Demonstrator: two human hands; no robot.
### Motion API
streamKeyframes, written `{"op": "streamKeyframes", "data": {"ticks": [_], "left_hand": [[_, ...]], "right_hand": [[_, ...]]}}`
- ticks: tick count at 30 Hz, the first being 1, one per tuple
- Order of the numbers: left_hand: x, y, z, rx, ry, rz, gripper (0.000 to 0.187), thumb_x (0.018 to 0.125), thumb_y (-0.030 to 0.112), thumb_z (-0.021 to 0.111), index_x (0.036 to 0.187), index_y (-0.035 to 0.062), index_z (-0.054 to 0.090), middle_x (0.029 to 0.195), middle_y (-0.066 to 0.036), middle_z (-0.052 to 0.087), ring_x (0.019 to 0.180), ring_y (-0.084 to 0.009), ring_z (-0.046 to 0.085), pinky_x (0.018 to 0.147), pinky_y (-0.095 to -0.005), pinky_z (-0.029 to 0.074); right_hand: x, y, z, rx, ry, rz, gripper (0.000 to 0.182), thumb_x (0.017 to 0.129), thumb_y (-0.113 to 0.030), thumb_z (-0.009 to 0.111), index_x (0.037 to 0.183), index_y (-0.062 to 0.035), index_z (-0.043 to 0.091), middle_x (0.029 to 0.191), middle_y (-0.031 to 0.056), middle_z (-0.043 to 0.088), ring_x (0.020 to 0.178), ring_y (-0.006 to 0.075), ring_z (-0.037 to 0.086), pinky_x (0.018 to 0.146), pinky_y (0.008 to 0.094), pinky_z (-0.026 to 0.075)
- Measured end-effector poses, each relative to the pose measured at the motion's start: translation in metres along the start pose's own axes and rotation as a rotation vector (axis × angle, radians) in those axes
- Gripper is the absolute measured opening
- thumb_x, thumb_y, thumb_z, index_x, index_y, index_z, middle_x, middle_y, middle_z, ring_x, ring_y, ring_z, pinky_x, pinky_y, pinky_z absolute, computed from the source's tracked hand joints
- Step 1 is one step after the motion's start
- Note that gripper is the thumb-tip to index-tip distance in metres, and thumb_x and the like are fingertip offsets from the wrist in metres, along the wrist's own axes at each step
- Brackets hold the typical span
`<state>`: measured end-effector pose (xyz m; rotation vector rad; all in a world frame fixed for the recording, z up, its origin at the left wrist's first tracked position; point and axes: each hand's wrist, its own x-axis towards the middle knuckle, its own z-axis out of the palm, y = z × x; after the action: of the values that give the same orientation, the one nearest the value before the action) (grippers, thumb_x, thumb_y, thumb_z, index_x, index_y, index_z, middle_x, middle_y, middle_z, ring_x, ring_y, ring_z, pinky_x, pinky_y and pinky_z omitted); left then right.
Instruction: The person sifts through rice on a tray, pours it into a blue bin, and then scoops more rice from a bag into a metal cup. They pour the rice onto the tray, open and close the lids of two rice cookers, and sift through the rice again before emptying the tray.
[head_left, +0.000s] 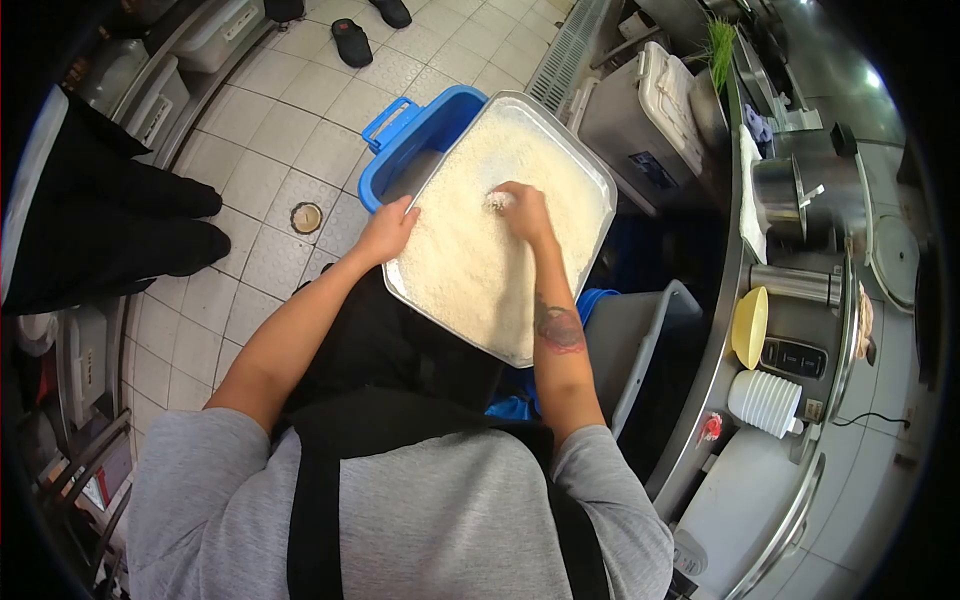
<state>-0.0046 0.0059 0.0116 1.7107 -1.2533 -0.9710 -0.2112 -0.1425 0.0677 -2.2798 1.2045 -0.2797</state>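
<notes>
A large metal tray (607,190) is filled with pale, cream-coloured crumbs (465,270), perhaps breadcrumbs. It sits tilted over a blue plastic bin (378,180). My left hand (388,232) is closed on the tray's left rim, with the thumb on top and the other fingers hidden underneath. Near the middle of the tray, my right hand (524,212) has its fingers curled round a whitish clump of crumbs (498,200). A shallow, greyish hollow shows in the crumbs just beyond that hand.
At right runs a steel counter with a yellow bowl (750,328), stacked white dishes (765,402) and a pot (778,195). A grey lidded bin (640,125) and a grey tub (640,350) stand below. Another person's dark-clothed legs (130,220) are at left.
</notes>
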Motion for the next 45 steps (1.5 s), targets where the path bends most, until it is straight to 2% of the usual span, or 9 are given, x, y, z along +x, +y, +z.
{"op": "streamKeyframes", "data": {"ticks": [2,4,8,11,16,23,27,39,45], "left_hand": [[0.001,0.000,0.001,0.014,0.022,0.001,0.032,0.094,0.023,0.047,0.106,-0.0052,0.054,0.095,-0.025,0.062,0.092,-0.0387,0.059,0.078,-0.0392,0.045],[0.001,-0.001,0.002,-0.047,0.038,0.023,0.029,0.092,0.023,0.047,0.098,-0.0047,0.054,0.091,-0.028,0.060,0.090,-0.0439,0.056,0.075,-0.0465,0.044],[0.001,-0.001,0.003,-0.028,0.069,0.059,0.030,0.092,0.023,0.047,0.099,-0.0052,0.054,0.091,-0.028,0.060,0.090,-0.0439,0.056,0.076,-0.0464,0.044],[0.000,0.000,0.001,-0.032,0.041,0.017,0.031,0.092,0.024,0.047,0.100,-0.0054,0.054,0.092,-0.028,0.060,0.091,-0.0441,0.056,0.076,-0.0462,0.044],[0.003,-0.003,0.000,-0.012,0.000,0.003,0.033,0.092,0.024,0.047,0.103,-0.0061,0.054,0.095,-0.028,0.060,0.094,-0.0434,0.056,0.078,-0.0449,0.044],[0.005,-0.010,0.006,-0.044,0.049,0.023,0.033,0.092,0.024,0.047,0.103,-0.0059,0.055,0.097,-0.028,0.060,0.094,-0.0436,0.056,0.079,-0.0449,0.044],[0.000,-0.004,0.002,-0.035,0.050,0.033,0.033,0.092,0.024,0.048,0.105,-0.0061,0.054,0.097,-0.028,0.060,0.094,-0.0432,0.056,0.078,-0.0444,0.044],[0.003,-0.005,0.003,-0.009,0.011,0.000,0.035,0.093,0.024,0.047,0.109,-0.0069,0.054,0.099,-0.027,0.061,0.096,-0.0401,0.058,0.081,-0.0411,0.045],[0.000,0.002,0.000,-0.018,0.022,0.007,0.034,0.092,0.024,0.047,0.105,-0.0066,0.055,0.098,-0.028,0.060,0.096,-0.0431,0.056,0.080,-0.0443,0.044]], "right_hand": [[0.006,0.003,-0.030,0.177,-0.004,0.260,0.024,0.075,0.002,0.059,0.095,-0.0036,0.069,0.081,0.0105,0.068,0.074,0.0150,0.063,0.072,0.0274,0.049],[0.012,0.027,-0.049,0.359,0.166,0.025,0.023,0.082,-0.006,0.061,0.104,-0.0031,0.066,0.094,0.0066,0.067,0.084,0.0108,0.059,0.076,0.0249,0.046],[0.004,0.037,-0.082,0.412,0.236,0.244,0.031,0.078,-0.015,0.068,0.106,-0.0030,0.066,0.102,0.0115,0.067,0.098,0.0214,0.062,0.086,0.0294,0.045],[-0.007,0.086,-0.059,-0.073,0.433,0.349,0.057,0.070,-0.041,0.074,0.112,-0.0051,0.063,0.117,0.0180,0.060,0.107,0.0336,0.057,0.092,0.0379,0.044],[-0.036,0.074,0.013,-0.425,0.656,0.316,0.054,0.070,-0.031,0.075,0.115,-0.0054,0.060,0.117,0.0176,0.057,0.107,0.0326,0.055,0.090,0.0371,0.043],[-0.026,0.052,-0.002,0.257,0.226,0.386,0.041,0.068,0.006,0.060,0.108,-0.0034,0.064,0.088,0.0138,0.066,0.072,0.0185,0.063,0.067,0.0271,0.049],[0.000,0.039,-0.054,0.691,0.180,0.367,0.042,0.072,0.009,0.055,0.111,-0.0020,0.063,0.092,0.0080,0.067,0.081,0.0182,0.063,0.072,0.0263,0.048],[0.032,0.051,-0.011,-0.188,0.309,0.251,0.051,0.073,-0.039,0.072,0.115,-0.0106,0.062,0.130,0.0163,0.049,0.121,0.0328,0.044,0.101,0.0430,0.035],[-0.005,0.012,0.006,-0.018,-0.012,0.139,0.040,0.070,-0.021,0.072,0.107,-0.0096,0.065,0.114,0.0187,0.058,0.107,0.0286,0.055,0.091,0.0384,0.043]]}}
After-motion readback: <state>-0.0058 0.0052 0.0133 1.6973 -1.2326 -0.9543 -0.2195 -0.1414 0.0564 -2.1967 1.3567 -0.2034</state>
